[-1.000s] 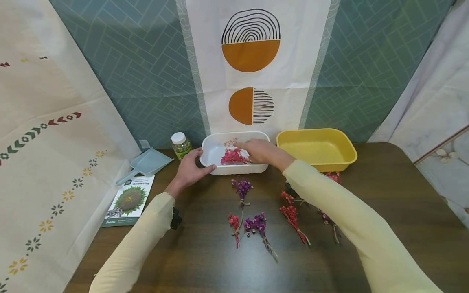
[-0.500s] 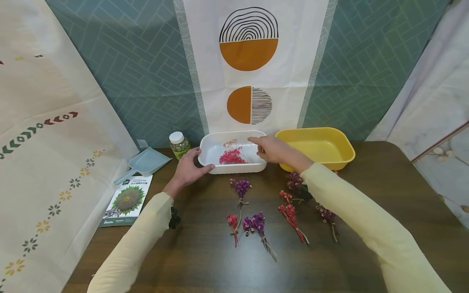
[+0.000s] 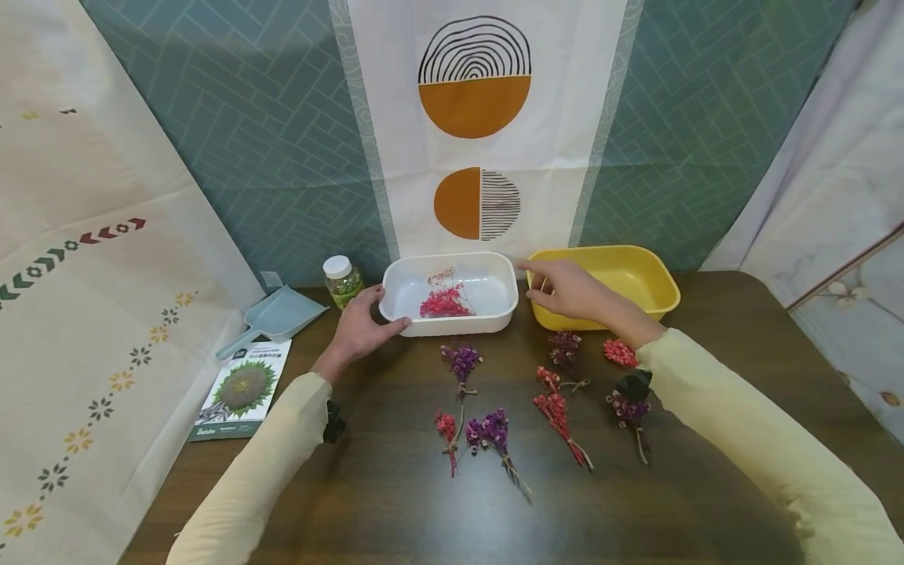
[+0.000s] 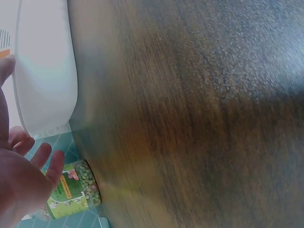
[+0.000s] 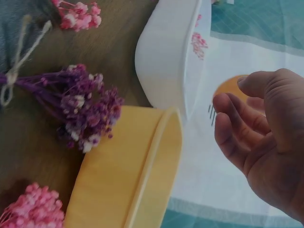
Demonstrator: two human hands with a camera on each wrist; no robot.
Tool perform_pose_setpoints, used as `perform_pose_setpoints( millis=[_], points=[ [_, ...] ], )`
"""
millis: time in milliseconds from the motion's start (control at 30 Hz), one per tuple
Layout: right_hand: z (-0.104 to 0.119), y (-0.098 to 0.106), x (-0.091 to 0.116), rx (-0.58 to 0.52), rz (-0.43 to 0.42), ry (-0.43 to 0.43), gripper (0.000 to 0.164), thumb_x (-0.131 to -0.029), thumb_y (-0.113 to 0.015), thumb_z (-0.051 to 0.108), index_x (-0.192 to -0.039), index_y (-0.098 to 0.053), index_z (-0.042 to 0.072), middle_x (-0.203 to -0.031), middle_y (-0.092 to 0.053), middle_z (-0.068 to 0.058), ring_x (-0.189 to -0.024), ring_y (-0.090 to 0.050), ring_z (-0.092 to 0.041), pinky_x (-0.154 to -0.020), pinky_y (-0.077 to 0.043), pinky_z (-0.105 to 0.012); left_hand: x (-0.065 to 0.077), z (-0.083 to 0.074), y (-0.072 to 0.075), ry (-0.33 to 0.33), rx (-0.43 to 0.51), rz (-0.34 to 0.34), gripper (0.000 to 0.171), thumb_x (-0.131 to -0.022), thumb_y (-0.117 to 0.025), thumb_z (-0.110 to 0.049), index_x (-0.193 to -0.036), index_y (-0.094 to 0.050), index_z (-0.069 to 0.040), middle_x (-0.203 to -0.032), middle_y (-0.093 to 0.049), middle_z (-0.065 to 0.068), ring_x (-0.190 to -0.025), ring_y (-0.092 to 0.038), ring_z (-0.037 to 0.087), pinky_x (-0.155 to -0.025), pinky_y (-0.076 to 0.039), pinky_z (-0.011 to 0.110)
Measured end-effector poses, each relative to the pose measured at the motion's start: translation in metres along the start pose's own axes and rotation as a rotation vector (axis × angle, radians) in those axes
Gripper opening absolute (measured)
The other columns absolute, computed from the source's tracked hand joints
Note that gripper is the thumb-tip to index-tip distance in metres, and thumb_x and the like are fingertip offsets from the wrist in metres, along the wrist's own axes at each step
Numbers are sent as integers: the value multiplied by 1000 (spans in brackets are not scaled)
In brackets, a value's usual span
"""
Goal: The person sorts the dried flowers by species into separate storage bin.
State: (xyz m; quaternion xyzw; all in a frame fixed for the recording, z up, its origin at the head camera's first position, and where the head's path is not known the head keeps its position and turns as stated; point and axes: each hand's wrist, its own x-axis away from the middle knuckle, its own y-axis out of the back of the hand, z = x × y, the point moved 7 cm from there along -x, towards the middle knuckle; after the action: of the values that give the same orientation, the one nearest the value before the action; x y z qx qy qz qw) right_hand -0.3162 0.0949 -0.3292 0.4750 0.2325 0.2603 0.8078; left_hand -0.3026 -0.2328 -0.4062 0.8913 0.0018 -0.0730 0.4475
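Note:
My left hand [image 3: 359, 326] holds the left end of a white plastic tub [image 3: 497, 292], its thumb at the front rim and fingers at the end wall. Inside that tub lie sprigs of pinkish-red dried flowers [image 3: 445, 304]. My right hand [image 3: 574, 294] hovers over the left end of a yellow tub [image 3: 644, 276], fingers loosely bent. In the right wrist view nothing shows between the fingers of the right hand [image 5: 266, 137]. Below it a tied purple dried-flower bunch [image 5: 88, 107] and pink flowers [image 5: 35, 209] lie beside the yellow tub.
Several small red bunches [image 3: 554, 412] and purple bunches [image 3: 494, 430] of dried flowers lie across the dark wooden table [image 3: 395, 502]. At left are a white-lidded jar [image 3: 342, 282], a pale blue dustpan [image 3: 282, 314] and a sunflower packet [image 3: 243, 388]. Patterned cloth hangs behind.
My right hand has drawn back rightward from the flowers in the white tub to above the yellow tub's edge. The left hand stays at the white tub.

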Motion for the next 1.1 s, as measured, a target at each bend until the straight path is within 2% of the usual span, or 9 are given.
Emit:
perform_pose_setpoints(
  millis=[267,567,733,900,967,1100],
  points=[
    [-4,13,32,-17,-46,-10,51,-92,-68,5,-140,-52,-3,-96,-70,-12,-81,-69,-27,-76,-58,-45,1,-1,0,1,6,-1,82,-83,-78,-45,-142,-47,2,-151,-42,20,-138,-38,39,-109,-33,58],
    [-7,18,71,-33,-99,-36,49,-92,-70,6,-137,-54,-3,-93,-70,-8,-81,-69,-25,-64,-55,-36,1,0,0,3,12,-1,82,-83,-78,-45,-143,-47,2,-152,-41,20,-139,-37,39,-109,-33,59],
    [-13,18,92,-64,-129,-30,48,-90,-71,3,-135,-55,-4,-91,-70,-5,-77,-69,-21,-66,-57,-37,-1,1,-2,-4,4,0,82,-83,-78,-46,-143,-47,2,-152,-42,19,-139,-37,38,-110,-32,58],
    [-21,17,113,-98,-152,-35,49,-89,-73,3,-133,-55,-6,-90,-68,-3,-74,-66,-17,-61,-54,-30,-1,2,-2,-7,4,-8,81,-83,-78,-45,-142,-48,2,-151,-43,19,-139,-38,37,-110,-33,56],
    [-25,16,121,-99,-170,-30,48,-88,-74,1,-132,-56,-7,-89,-67,-3,-73,-66,-18,-58,-51,-29,-1,2,-2,-7,3,-10,81,-83,-78,-45,-142,-49,2,-151,-43,19,-139,-38,37,-110,-33,56],
    [-33,16,137,-78,-196,-47,50,-86,-76,1,-131,-56,-8,-89,-67,-3,-76,-67,-21,-60,-54,-31,-2,2,-2,-8,2,-7,81,-83,-78,-45,-142,-49,2,-151,-43,19,-139,-38,37,-110,-33,56]
  ],
)
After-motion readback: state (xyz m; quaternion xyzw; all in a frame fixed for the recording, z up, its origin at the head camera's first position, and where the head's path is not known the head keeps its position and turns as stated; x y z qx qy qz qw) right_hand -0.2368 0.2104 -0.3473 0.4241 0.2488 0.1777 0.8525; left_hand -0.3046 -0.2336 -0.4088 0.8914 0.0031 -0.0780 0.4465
